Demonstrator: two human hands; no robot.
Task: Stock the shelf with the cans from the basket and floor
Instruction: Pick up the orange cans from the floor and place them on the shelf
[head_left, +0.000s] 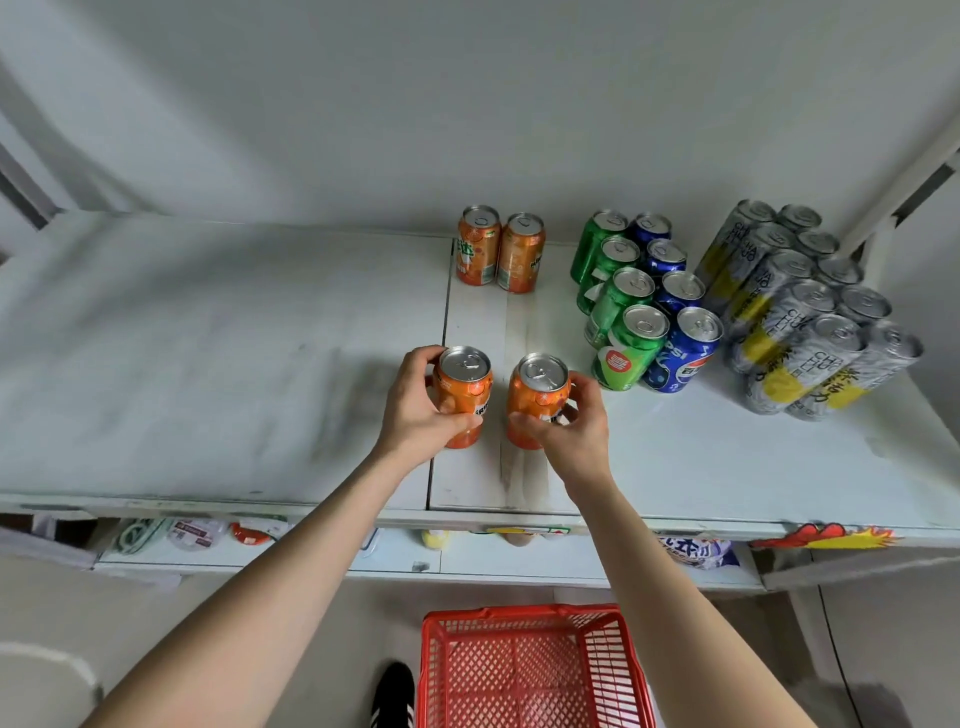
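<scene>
Orange: two cans at the near middle of the white shelf (208, 364), both upright, side by side and a little apart; the left orange can (464, 384) is grasped by the left hand (415, 410), fingers curled round its left side and thumb across its near face; the right orange can (537, 395) is grasped by the right hand (574, 426), fingers wrapped round its right side; whether their bases rest on the shelf cannot be told.
Orange, far: the far orange cans (478, 244), a pair standing upright and close together at the back wall, behind the held pair.
Green: the green cans (618, 296), a row of four running far to near, right of the orange ones; the blue cans (675, 296), a like row of four just beside it on the right.
Grey and yellow: the tall cans (800, 312), two rows at the far right of the shelf.
Red: the basket (530, 670), plastic mesh, on the floor below the shelf's near edge; a black shoe (393, 693) just left of it.
</scene>
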